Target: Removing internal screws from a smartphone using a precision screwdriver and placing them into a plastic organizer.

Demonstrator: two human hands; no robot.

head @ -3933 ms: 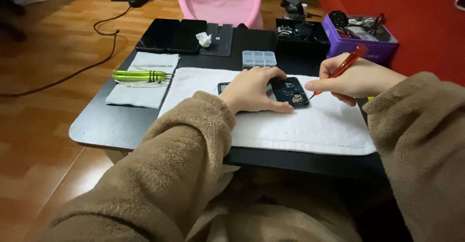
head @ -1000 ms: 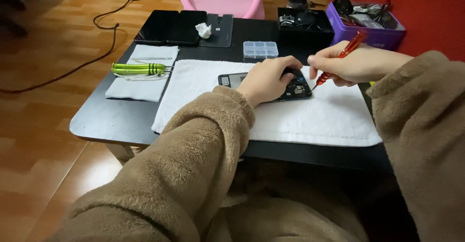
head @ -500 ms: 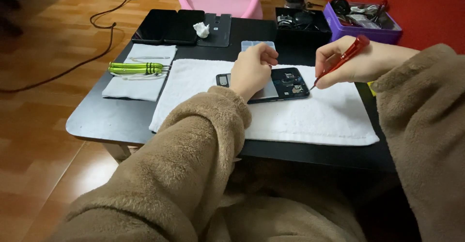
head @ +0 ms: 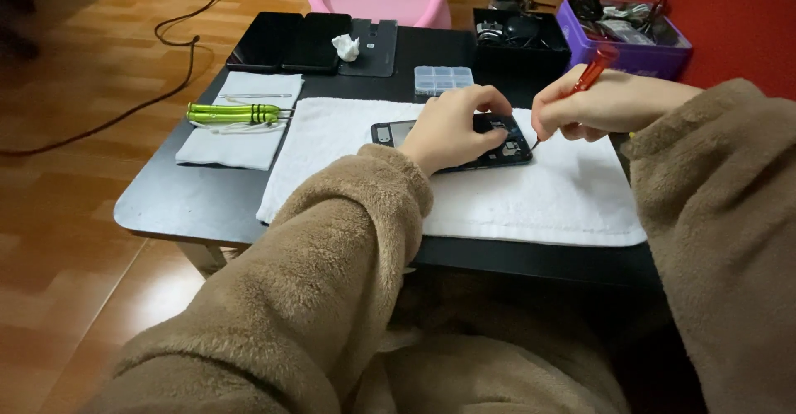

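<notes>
An opened black phone (head: pixel 497 150) lies on a white towel (head: pixel 531 198) on the black table (head: pixel 207 207). My left hand (head: pixel 452 124) rests over the phone's middle, with its fingertips pinched above the exposed insides near the upper right part; I cannot tell if something tiny is between them. My right hand (head: pixel 597 107) grips a red screwdriver (head: pixel 590 72), whose tip points down at the phone's right edge. Both arms wear fuzzy brown sleeves.
A small clear compartment box (head: pixel 444 78) sits behind the phone. Green-handled tools (head: pixel 236 114) lie on a white cloth at left. Two dark tablets (head: pixel 290 41), a crumpled tissue (head: pixel 346 47), a black bin (head: pixel 518 37) and a purple tray (head: pixel 626 33) line the far edge.
My left hand has come back from near the clear box and settled over the phone. My right hand has brought the screwdriver tip down toward the phone's right edge.
</notes>
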